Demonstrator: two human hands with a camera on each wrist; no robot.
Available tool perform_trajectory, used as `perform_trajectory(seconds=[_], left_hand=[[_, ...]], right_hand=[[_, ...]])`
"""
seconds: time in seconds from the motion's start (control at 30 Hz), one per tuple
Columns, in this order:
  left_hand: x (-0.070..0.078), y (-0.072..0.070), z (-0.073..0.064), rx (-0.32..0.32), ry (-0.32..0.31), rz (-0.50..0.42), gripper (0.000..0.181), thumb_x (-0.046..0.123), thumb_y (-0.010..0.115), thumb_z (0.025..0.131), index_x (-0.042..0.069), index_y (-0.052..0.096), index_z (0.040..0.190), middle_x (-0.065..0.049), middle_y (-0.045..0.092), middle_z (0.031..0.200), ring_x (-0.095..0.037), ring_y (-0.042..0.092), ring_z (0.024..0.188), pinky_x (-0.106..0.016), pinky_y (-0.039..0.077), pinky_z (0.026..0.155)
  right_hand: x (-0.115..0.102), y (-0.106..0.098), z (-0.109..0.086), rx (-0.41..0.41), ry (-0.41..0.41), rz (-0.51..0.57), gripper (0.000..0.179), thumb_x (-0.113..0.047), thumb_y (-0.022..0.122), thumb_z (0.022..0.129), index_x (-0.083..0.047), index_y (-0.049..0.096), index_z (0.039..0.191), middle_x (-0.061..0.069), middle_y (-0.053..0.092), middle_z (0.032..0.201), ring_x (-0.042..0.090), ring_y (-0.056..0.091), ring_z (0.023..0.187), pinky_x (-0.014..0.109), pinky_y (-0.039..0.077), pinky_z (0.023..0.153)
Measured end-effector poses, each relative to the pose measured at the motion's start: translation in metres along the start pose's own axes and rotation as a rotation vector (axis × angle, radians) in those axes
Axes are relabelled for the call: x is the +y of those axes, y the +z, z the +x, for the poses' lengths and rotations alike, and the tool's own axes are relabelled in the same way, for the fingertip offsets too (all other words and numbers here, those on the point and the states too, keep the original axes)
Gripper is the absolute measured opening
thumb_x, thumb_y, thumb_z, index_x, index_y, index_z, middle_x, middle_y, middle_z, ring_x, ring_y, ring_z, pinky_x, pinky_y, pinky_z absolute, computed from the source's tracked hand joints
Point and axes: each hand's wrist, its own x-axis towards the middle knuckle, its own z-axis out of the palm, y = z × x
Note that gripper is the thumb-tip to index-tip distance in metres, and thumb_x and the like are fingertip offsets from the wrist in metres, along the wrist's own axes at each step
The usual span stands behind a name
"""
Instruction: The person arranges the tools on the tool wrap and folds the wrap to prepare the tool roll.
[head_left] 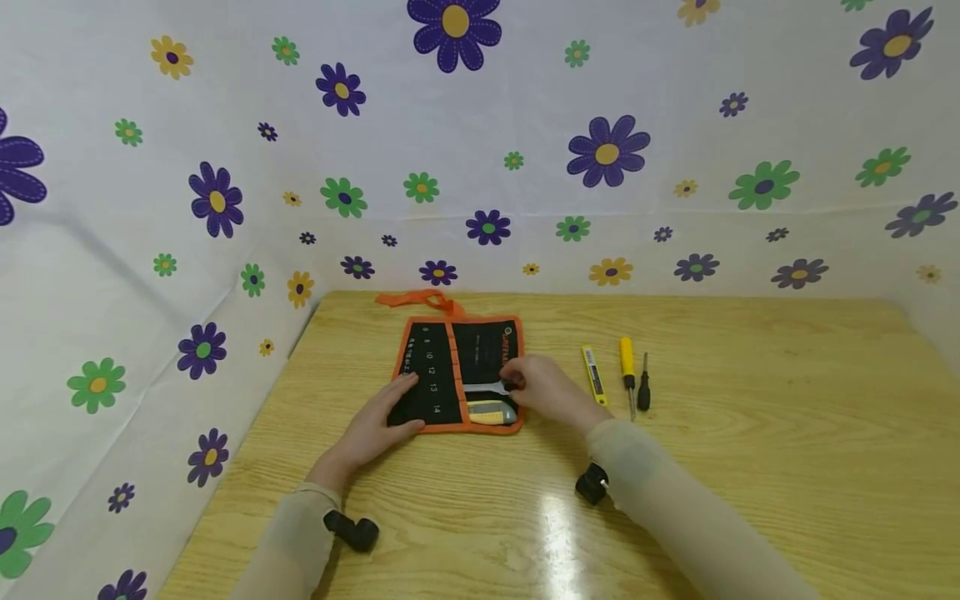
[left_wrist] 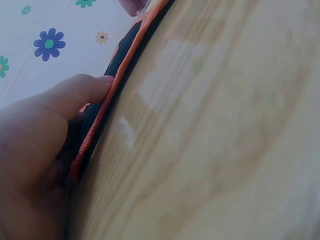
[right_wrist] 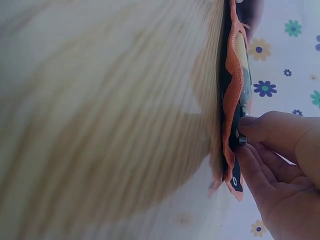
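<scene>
One wrench [head_left: 482, 387] on black pouch [head_left: 478, 346], right fingers [right_wrist: 256, 169] pinching its end, left fingers [head_left: 399, 389] spread over the pouch

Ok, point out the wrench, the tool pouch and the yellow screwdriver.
Wrench [head_left: 483, 387], head view, on its metal shaft.
Tool pouch [head_left: 477, 371], head view, on bare black fabric.
Yellow screwdriver [head_left: 627, 359], head view, on its handle.

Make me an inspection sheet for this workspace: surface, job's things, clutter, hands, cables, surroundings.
Surface: glossy wood-grain table.
Job's things: black orange-trimmed pouch, spread open; wrench and yellow cutter at its right part.
Clutter: flat yellow item, yellow-handled screwdriver and black-handled screwdriver, loose right of the pouch.
Hands: left grip rests on the pouch's left part; right grip pinches the wrench's right end.
Cables: nothing seen.
Surroundings: white flower-print sheet behind and to the left.
</scene>
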Motion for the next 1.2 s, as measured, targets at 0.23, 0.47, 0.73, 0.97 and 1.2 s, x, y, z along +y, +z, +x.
perform_trajectory(seconds=[0.23, 0.47, 0.73, 0.97, 1.2], left_hand=[[0.0007, -0.0011, -0.0001, -0.003, -0.001, -0.003, 0.078, 0.042, 0.068, 0.087, 0.017, 0.031, 0.151, -0.006, 0.024, 0.156, -0.029, 0.02, 0.142, -0.055, 0.021, 0.11], [0.0003, -0.0008, -0.0003, -0.008, -0.002, -0.003, 0.078, 0.043, 0.068, 0.087, 0.017, 0.031, 0.151, -0.006, 0.024, 0.156, -0.028, 0.019, 0.143, -0.054, 0.021, 0.11], [-0.0018, 0.0, 0.0008, -0.004, 0.002, -0.012, 0.078, 0.044, 0.067, 0.087, 0.017, 0.031, 0.151, -0.005, 0.023, 0.156, -0.029, 0.019, 0.143, -0.055, 0.021, 0.11], [-0.0023, -0.0012, 0.0009, -0.007, -0.004, -0.007, 0.078, 0.044, 0.067, 0.087, 0.018, 0.031, 0.151, -0.006, 0.023, 0.156, -0.029, 0.019, 0.143, -0.055, 0.021, 0.11], [-0.0011, -0.0003, 0.0002, -0.005, 0.005, -0.006, 0.078, 0.044, 0.067, 0.087, 0.017, 0.032, 0.151, -0.007, 0.024, 0.156, -0.03, 0.019, 0.142, -0.055, 0.021, 0.11]], right_hand=[[-0.0037, 0.0031, 0.0044, -0.023, 0.004, -0.033, 0.029, 0.005, 0.067, 0.083, 0.0, 0.068, 0.111, 0.01, 0.066, 0.104, 0.021, 0.062, 0.093, 0.035, 0.052, 0.08], [-0.0051, 0.0045, 0.005, -0.031, -0.001, -0.034, 0.025, 0.006, 0.067, 0.083, 0.001, 0.069, 0.107, 0.011, 0.067, 0.102, 0.022, 0.063, 0.093, 0.034, 0.052, 0.081], [-0.0011, 0.0059, 0.0059, -0.026, -0.003, -0.049, 0.023, 0.005, 0.069, 0.083, -0.001, 0.069, 0.106, 0.009, 0.067, 0.101, 0.022, 0.063, 0.094, 0.034, 0.052, 0.082], [0.0005, 0.0068, 0.0066, -0.026, 0.01, -0.031, 0.024, 0.004, 0.069, 0.083, -0.002, 0.069, 0.106, 0.009, 0.067, 0.101, 0.021, 0.063, 0.095, 0.033, 0.052, 0.082], [-0.0003, 0.0009, -0.0018, -0.031, -0.038, -0.086, 0.025, 0.007, 0.063, 0.087, -0.001, 0.067, 0.11, 0.011, 0.066, 0.105, 0.023, 0.062, 0.095, 0.035, 0.051, 0.082]])
